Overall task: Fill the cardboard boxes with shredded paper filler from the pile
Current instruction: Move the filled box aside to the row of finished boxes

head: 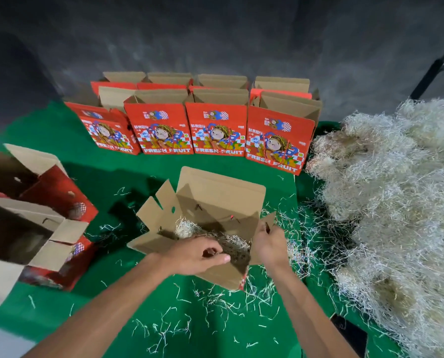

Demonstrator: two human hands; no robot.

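Note:
An open cardboard box (215, 202) sits in front of me on the green cloth, flaps up, with a layer of pale shredded paper (189, 227) inside. My left hand (200, 257) grips the near flap of this box, thumb over its edge. My right hand (268, 245) pinches the small right-side flap. A big pile of shredded paper filler (391, 202) lies to the right, apart from both hands.
Several red "Fresh Fruit" boxes (215, 130) stand open in two rows at the back. Two open boxes (29, 228) lie at the left. Loose shreds (215, 306) scatter over the green cloth (112, 306). A dark wall rises behind.

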